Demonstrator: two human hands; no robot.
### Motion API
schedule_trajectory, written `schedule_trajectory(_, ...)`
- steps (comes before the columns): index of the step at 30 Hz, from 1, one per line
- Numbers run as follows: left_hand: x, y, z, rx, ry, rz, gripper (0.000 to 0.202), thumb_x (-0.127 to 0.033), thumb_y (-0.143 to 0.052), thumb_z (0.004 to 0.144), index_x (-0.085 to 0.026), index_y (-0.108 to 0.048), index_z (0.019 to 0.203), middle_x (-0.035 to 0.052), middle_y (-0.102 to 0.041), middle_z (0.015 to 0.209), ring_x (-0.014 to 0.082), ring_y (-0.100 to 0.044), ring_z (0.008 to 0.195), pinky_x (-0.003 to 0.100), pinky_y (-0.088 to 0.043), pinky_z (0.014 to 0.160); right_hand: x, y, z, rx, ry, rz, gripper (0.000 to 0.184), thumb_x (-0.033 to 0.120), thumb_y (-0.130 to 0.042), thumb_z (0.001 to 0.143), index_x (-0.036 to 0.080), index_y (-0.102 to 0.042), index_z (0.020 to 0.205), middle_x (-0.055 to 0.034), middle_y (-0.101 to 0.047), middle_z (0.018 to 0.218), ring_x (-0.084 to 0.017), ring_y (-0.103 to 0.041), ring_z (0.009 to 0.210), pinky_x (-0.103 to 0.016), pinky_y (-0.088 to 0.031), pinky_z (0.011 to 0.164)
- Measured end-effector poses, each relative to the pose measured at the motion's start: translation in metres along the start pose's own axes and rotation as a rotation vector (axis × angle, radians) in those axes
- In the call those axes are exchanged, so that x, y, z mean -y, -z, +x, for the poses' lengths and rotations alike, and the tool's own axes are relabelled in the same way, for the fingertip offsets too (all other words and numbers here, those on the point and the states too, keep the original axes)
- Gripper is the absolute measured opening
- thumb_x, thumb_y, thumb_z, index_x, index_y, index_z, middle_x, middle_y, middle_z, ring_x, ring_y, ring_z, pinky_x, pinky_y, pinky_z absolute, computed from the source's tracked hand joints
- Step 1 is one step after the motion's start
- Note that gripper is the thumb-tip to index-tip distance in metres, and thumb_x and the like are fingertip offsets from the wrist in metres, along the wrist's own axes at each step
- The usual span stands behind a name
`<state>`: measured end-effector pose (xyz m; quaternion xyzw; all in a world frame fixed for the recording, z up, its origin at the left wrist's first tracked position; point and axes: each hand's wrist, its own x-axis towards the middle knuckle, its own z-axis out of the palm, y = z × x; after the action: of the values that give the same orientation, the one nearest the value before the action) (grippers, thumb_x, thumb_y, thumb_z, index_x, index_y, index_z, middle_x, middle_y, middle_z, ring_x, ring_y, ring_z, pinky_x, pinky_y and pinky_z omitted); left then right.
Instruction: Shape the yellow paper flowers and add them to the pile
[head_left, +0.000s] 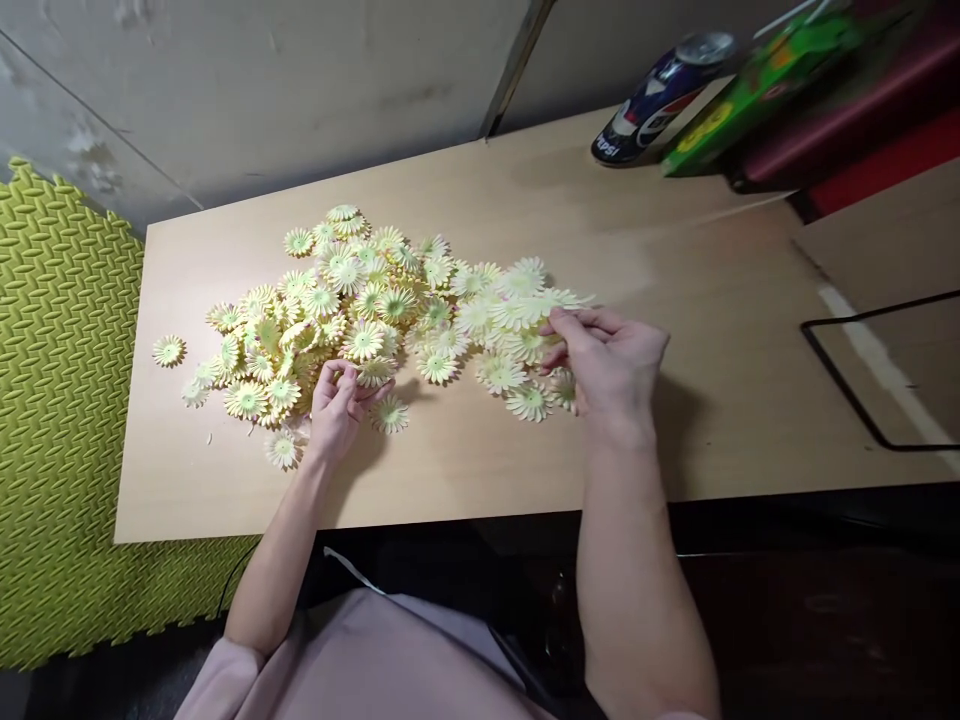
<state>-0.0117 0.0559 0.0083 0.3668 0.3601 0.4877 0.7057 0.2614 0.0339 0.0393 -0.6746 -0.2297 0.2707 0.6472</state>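
Observation:
A heap of pale yellow artificial flower heads [322, 300] with greenish centres lies across the left and middle of the table. At the heap's near edge, my left hand [335, 410] is closed, thumb and finger pinching a flower head [376, 372]. My right hand [619, 365] has its fingers pinched on another pale flower head [556, 300], held above a looser spread of flower heads [501, 371] on the right side. My right fingertips are partly hidden behind the hand.
The wooden table [465, 470] meets a grey wall [300, 90]. A Pepsi can [660, 100] and a green packet [765, 85] stand at the back right. A black metal loop [847, 385] lies at the right, and a yellow-green foam mat [64, 420] borders the left.

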Motion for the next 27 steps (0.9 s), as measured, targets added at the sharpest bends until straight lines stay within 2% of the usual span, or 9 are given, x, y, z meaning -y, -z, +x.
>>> schedule_trajectory(5,0.002,-0.001,0.001,0.008,0.017,0.014,0.046,-0.054,-0.078,0.077,-0.025,-0.045,0.092,-0.0093,-0.052,0.068,0.0096,-0.065,0.067,0.034,-0.062,0.082,0.005,0.000,-0.019,-0.075,0.054,-0.162,0.026,0.032,-0.082,0.074,0.016,-0.065,0.063,-0.0044,-0.064,0.060,-0.008,-0.044,0.030,-0.024,-0.031,0.027)
schedule_trajectory(7,0.003,-0.002,0.001,0.007,0.022,0.022,0.046,-0.055,-0.078,0.077,-0.025,-0.045,0.092,-0.0078,-0.055,0.072,0.0112,-0.067,0.071,0.032,-0.062,0.078,0.006,-0.005,-0.034,-0.035,0.120,-0.153,0.028,0.038,-0.081,0.076,0.017,-0.065,0.065,-0.0020,-0.062,0.058,-0.008,-0.045,0.032,-0.023,-0.031,0.027)
schedule_trajectory(9,0.003,-0.003,0.000,-0.003,0.021,0.048,0.047,-0.056,-0.077,0.077,-0.025,-0.045,0.092,-0.0068,-0.056,0.072,0.0116,-0.067,0.071,0.029,-0.061,0.074,0.004,-0.014,-0.051,0.108,0.187,-0.119,0.027,0.041,-0.079,0.078,0.018,-0.067,0.070,-0.0008,-0.064,0.059,-0.009,-0.050,0.036,-0.022,-0.036,0.029)
schedule_trajectory(14,0.005,-0.004,-0.002,-0.009,-0.008,0.080,0.043,-0.054,-0.076,0.079,-0.024,-0.048,0.093,-0.0074,-0.056,0.069,0.0078,-0.061,0.064,0.020,-0.056,0.065,-0.017,-0.044,-0.091,0.648,0.207,-0.028,0.018,0.038,-0.077,0.082,0.020,-0.074,0.084,-0.0005,-0.069,0.064,-0.013,-0.065,0.051,-0.025,-0.056,0.047)
schedule_trajectory(16,0.006,-0.003,-0.003,0.032,-0.030,0.095,0.037,-0.050,-0.074,0.083,-0.023,-0.050,0.095,-0.0075,-0.057,0.068,0.0067,-0.060,0.063,0.019,-0.054,0.065,-0.026,-0.055,-0.099,0.734,0.165,0.022,0.018,0.037,-0.075,0.084,0.020,-0.074,0.087,-0.0020,-0.073,0.072,-0.014,-0.068,0.057,-0.027,-0.061,0.056)
schedule_trajectory(18,0.007,-0.003,-0.004,0.078,-0.053,0.132,0.033,-0.049,-0.071,0.086,-0.023,-0.053,0.096,-0.0046,-0.063,0.074,0.0081,-0.064,0.068,0.021,-0.056,0.069,-0.034,-0.064,-0.102,0.739,0.112,0.088,0.018,0.038,-0.075,0.083,0.020,-0.075,0.089,-0.0035,-0.076,0.080,-0.015,-0.071,0.063,-0.029,-0.064,0.062)
schedule_trajectory(21,0.007,-0.005,-0.007,0.110,-0.113,0.273,0.029,-0.048,-0.066,0.090,-0.021,-0.058,0.099,0.0057,-0.074,0.101,0.0154,-0.072,0.094,0.027,-0.059,0.082,-0.039,-0.071,-0.101,0.683,0.047,0.150,0.021,0.041,-0.076,0.081,0.021,-0.075,0.087,-0.0040,-0.077,0.082,-0.017,-0.073,0.068,-0.030,-0.065,0.065)
schedule_trajectory(23,0.007,-0.007,-0.009,0.124,-0.174,0.375,0.026,-0.045,-0.061,0.094,-0.021,-0.060,0.104,0.0098,-0.074,0.115,0.0187,-0.071,0.109,0.030,-0.058,0.091,-0.040,-0.071,-0.100,0.648,0.039,0.150,0.023,0.043,-0.078,0.080,0.021,-0.074,0.084,-0.0040,-0.077,0.081,-0.018,-0.073,0.071,-0.031,-0.065,0.067)
schedule_trajectory(27,0.008,-0.010,-0.011,0.181,-0.264,0.459,0.021,-0.038,-0.056,0.098,-0.021,-0.062,0.109,0.0117,-0.070,0.130,0.0216,-0.065,0.126,0.034,-0.055,0.103,-0.038,-0.069,-0.099,0.634,0.082,0.127,0.025,0.046,-0.078,0.078,0.021,-0.073,0.082,-0.0036,-0.075,0.080,-0.018,-0.072,0.073,-0.031,-0.064,0.070)
